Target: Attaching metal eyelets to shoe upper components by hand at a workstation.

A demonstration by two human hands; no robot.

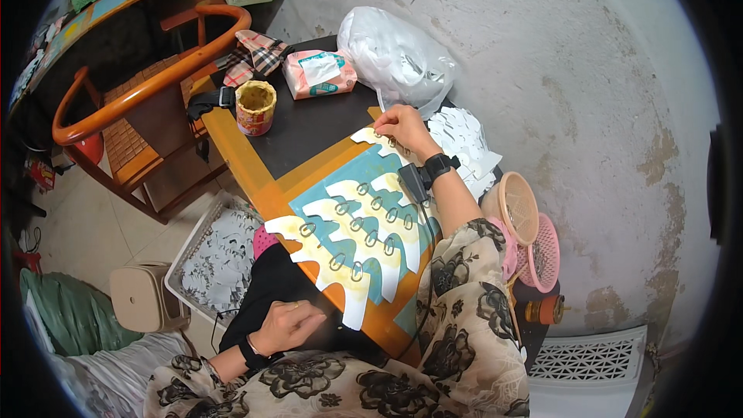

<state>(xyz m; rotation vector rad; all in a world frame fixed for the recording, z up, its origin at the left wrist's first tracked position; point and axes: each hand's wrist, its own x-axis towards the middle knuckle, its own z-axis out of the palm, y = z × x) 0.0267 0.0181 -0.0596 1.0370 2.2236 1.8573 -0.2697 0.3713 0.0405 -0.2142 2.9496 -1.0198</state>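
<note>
Several white wavy-edged cut-out pieces (pixel 340 265) lie in slanting rows on a blue-green sheet (pixel 313 197) on the table. Yellowish glue is smeared over them, and small oval metal rings (pixel 356 224) rest on the glue. At the farthest piece (pixel 364 136), my right hand (pixel 406 128) has its fingertips pinched together over a ring near the left end; the fingers partly hide it. My left hand (pixel 286 328) is held over my lap, by the table's near edge, with its fingers curled in. Whatever those fingers may hold is hidden.
A glue-smeared tin (pixel 255 107), a pink wipes pack (pixel 319 77) and a full plastic bag (pixel 395 54) stand at the back. White cut-outs are piled (pixel 464 143) beyond my right wrist. Pink baskets (pixel 539 251) stand right. A crate of scraps (pixel 217 251) and wooden chair (pixel 147 108) are left.
</note>
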